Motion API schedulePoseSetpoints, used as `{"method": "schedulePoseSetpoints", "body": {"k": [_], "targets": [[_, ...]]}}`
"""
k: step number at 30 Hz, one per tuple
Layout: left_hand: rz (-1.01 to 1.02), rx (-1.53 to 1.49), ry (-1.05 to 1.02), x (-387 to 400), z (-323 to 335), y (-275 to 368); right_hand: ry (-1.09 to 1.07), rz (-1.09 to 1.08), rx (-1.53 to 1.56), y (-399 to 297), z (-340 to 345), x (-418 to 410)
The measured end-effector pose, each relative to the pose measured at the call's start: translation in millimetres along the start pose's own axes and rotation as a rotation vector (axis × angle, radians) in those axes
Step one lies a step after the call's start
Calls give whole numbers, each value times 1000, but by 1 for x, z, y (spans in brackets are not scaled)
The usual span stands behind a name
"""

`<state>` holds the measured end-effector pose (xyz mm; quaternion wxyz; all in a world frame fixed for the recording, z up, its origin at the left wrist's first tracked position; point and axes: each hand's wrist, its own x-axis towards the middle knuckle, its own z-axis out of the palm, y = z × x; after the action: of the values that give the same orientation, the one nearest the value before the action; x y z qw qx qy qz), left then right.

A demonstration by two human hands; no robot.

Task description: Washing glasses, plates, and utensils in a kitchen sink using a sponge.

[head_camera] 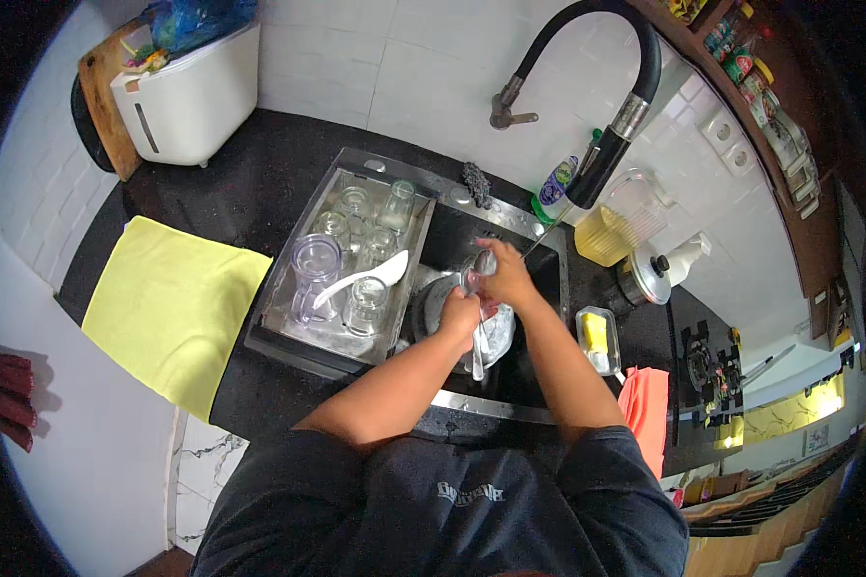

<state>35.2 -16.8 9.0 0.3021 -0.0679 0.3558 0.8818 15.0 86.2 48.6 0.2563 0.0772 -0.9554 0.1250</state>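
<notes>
Over the sink basin (pixel 541 281), my left hand (pixel 462 317) grips shiny cutlery, seemingly spoons (pixel 478 357), whose handles point down towards me. My right hand (pixel 506 275) is around the upper end of the same pieces, fingers partly blurred; their exact number is hidden. Water runs from the black faucet spout (pixel 590 177) towards my right hand. Beneath both hands sits a round dark vessel (pixel 429 306) with a pale, wet-looking surface inside, partly covered by my hands.
Left of the basin, a metal drain tray (pixel 332 335) holds several glasses (pixel 368 299) and a white spatula-like utensil (pixel 364 280). A yellow cloth (pixel 177 310) lies further left. At right are a sponge dish (pixel 597 339), orange cloth (pixel 646 411), pitcher (pixel 613 227), lidded pot (pixel 646 274) and dish-soap bottle (pixel 557 187).
</notes>
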Motion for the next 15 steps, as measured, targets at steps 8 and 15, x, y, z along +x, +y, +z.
{"method": "schedulePoseSetpoints", "body": {"k": [8,15], "targets": [[-56,180,56,-4,-2,4,-86,362,298,-4,11,-3],[12,217,18,6,-8,-1,63,159,511,-33,0,-17]]}}
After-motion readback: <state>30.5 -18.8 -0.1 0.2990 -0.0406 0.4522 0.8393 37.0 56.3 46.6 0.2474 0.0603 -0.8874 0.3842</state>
